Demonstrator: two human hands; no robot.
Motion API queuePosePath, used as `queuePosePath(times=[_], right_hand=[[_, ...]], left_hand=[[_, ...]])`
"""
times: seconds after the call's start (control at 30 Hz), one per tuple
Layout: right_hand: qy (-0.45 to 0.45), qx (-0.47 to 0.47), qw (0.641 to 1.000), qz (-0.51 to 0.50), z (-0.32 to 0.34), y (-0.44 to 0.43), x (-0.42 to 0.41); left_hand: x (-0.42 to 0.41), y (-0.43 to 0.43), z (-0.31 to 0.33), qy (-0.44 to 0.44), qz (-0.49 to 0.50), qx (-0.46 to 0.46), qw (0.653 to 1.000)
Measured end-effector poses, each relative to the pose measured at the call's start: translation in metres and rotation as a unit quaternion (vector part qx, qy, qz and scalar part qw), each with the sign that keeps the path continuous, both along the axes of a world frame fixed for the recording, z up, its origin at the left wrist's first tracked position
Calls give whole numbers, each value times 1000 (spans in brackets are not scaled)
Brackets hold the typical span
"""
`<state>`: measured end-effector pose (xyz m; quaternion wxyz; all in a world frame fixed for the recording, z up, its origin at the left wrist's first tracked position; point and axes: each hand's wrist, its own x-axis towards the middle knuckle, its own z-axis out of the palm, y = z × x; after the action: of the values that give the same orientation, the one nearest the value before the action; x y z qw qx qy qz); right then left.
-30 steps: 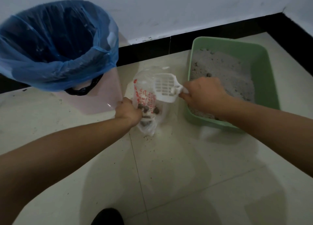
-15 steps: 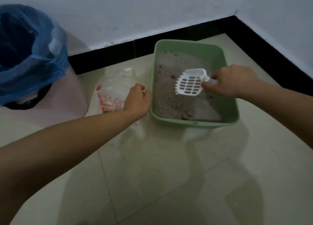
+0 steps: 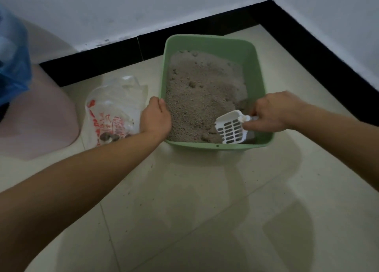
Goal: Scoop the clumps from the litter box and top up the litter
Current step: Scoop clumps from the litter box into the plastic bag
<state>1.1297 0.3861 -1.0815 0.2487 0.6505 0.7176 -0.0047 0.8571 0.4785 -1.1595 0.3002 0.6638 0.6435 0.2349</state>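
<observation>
The red writing on the plastic bag [image 3: 114, 107] cannot be read. The left hand [image 3: 155, 118] grips the litter box [image 3: 207, 39] rim; the right hand [image 3: 270, 111] holds the scoop [image 3: 230, 128].

The litter box [image 3: 209, 41] was smooth, matt green plastic. The litter [image 3: 201, 91] looked coarse, grainy and dull. The scoop [image 3: 230, 128] was hard white plastic. The bag [image 3: 114, 105] was thin, crinkled clear plastic. The floor tiles [image 3: 184, 200] were glossy and reflective. The bin liner [image 3: 12, 66] was thin blue plastic film.

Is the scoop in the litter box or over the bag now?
In the litter box. The right hand holds the scoop tip-down at its near right corner; the bag lies outside.
</observation>
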Motion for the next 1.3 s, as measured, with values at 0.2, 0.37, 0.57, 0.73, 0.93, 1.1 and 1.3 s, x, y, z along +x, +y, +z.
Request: queuePosePath(times=[0.2,0.37,0.57,0.73,0.93,1.1,1.3], right_hand=[[96,-5,989,-109,-39,-13,-21],[198,-20,965,-173,-63,-13,-42],[247,-9,951,-188,-79,5,-48],[246,22,955,-164,-80,0,-40],[221,23,963,-154,-84,4,-40],[268,30,946,-179,-84,5,-48],[310,74,926,-201,-78,-2,-45]], left_hand=[[2,-2,0,-42,24,-18,999],[2,-4,-2,-69,40,-11,997],[2,-4,-2,-72,33,-11,997],[3,-3,-2,-80,39,-13,996],[2,-3,-2,-88,48,-11,995],[2,-2,-3,-101,59,-7,993],[2,-4,-1,-117,73,-12,990]])
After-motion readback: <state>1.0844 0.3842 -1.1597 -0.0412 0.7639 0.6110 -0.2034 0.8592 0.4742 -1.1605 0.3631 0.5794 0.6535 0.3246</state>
